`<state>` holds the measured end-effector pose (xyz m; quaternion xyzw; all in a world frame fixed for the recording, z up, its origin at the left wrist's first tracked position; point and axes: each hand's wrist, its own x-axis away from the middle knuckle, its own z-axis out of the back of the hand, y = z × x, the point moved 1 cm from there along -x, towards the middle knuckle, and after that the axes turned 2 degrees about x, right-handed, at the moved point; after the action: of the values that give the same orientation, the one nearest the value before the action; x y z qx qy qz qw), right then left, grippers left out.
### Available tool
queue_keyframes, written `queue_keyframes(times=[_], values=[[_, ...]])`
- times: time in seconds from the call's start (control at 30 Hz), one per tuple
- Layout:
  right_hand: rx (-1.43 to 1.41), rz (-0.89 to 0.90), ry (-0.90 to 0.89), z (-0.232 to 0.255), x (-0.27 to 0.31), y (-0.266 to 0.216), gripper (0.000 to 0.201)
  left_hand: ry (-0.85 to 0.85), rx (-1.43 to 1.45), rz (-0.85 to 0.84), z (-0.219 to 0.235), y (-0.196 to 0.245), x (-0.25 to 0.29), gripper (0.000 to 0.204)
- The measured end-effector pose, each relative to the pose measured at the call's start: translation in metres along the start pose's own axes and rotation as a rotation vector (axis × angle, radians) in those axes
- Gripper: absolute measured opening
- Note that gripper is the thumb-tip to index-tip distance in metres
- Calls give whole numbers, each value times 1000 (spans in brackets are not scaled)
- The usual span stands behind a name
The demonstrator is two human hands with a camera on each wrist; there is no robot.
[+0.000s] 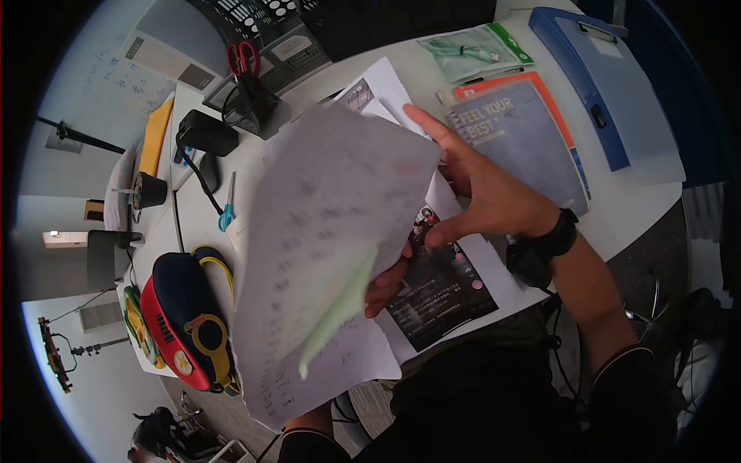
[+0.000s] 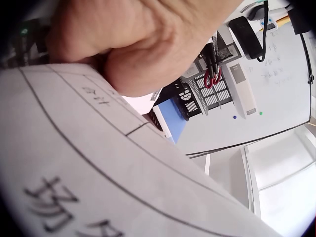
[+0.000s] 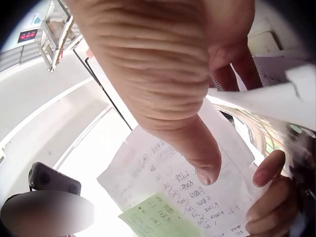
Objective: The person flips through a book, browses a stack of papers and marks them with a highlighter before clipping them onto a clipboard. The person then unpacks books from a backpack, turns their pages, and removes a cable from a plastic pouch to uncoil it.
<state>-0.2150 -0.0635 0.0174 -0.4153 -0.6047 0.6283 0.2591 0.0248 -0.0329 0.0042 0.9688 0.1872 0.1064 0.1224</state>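
A large white sheet (image 1: 332, 177) with rows of handwriting is lifted and blurred in the head view, a pale green note (image 1: 343, 305) on its lower half. My left hand (image 1: 387, 287), mostly hidden behind the sheet, grips it by its right edge; the left wrist view shows its thumb (image 2: 148, 64) over a ruled, handwritten page. My right hand (image 1: 498, 197) is spread at the sheet's upper right edge, index finger extended and thumb apart from it. Below lie white papers and a page with a dark printed screenshot (image 1: 444, 297).
To the right are a grey-blue notebook (image 1: 521, 139), a plastic pouch with a cable (image 1: 471, 52) and a blue file box (image 1: 617, 92). Leftward are teal-handled scissors (image 1: 226, 216), a red and navy pouch (image 1: 181, 309) and a black pen holder (image 1: 258, 108).
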Motion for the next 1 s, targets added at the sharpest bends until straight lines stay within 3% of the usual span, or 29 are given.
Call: queue_keyframes(times=[0.03, 0.1, 0.13, 0.2, 0.3, 0.57, 0.6, 0.7, 0.77, 0.8, 0.87, 0.9, 1.0], values=[[0, 0, 0, 1, 0, -1, 116, 9, 4, -25, 4, -3, 2, 91], [-78, -135, -86, 3, 1, -1, 76, 18, 11, -49, 7, -6, -1, 93], [-79, -136, -87, 3, 1, 1, 76, -58, -9, -64, 8, -4, -5, 92], [-16, -262, 23, 5, -1, 7, 46, -131, -30, -81, 9, -3, -5, 92], [-118, -194, 166, 2, -2, 4, 37, 38, -6, -267, 9, 3, 11, 91], [-180, -155, 343, 8, -4, 7, 32, 498, 65, -757, -3, 20, 62, 89], [-196, -151, 372, 8, -4, 7, 31, 496, -159, -720, -9, 26, 60, 91], [-178, -183, 374, 11, -4, 7, 34, 537, -227, -816, -10, 28, 56, 79], [-180, -157, 387, 11, -4, 8, 38, 500, -604, -801, 2, 30, 59, 54], [-183, -129, 403, 12, -4, 8, 42, 502, -596, -812, 2, 28, 56, 54], [-187, -88, 422, 8, -6, 7, 46, 837, -746, -750, 3, 22, 44, 39], [-198, -40, 453, 6, -6, 6, 50, 842, -687, -777, 5, 21, 41, 34], [-228, -118, 393, 4, -5, 2, 50, 871, -658, -842, 8, 18, 34, 33]])
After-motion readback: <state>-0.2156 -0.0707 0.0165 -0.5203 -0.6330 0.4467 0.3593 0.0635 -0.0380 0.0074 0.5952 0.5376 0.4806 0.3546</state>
